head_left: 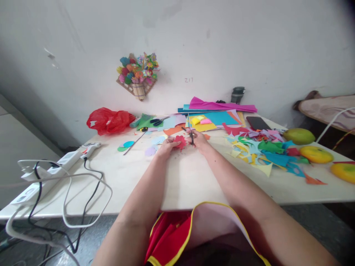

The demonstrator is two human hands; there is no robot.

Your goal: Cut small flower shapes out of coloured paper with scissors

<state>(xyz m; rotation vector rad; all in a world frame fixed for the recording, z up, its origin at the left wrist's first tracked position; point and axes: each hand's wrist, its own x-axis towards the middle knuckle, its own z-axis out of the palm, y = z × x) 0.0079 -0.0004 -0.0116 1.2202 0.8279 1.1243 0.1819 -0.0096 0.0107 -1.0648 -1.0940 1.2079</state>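
In the middle of the table, my left hand (166, 146) pinches a red paper flower (180, 142) with a scalloped edge. Just to its right my right hand (199, 140) is closed on a pair of scissors (191, 137), whose blades point up and away from me. The scissors are beside the flower's right side; whether the blades touch it I cannot tell. Left of my left hand lie a lilac paper flower (151, 150) and light blue paper pieces (159, 140). Blue (128, 144) and green paper circles (121, 149) lie further left.
Colourful paper scraps (266, 147) spread over the right side, near several mangoes (316, 154) and a phone (257, 123). Paper sheets (219, 119) lie at the back. A red plastic bag (109, 121), dark-handled scissors (158, 121) and power strips (47, 177) with loose cables are on the left.
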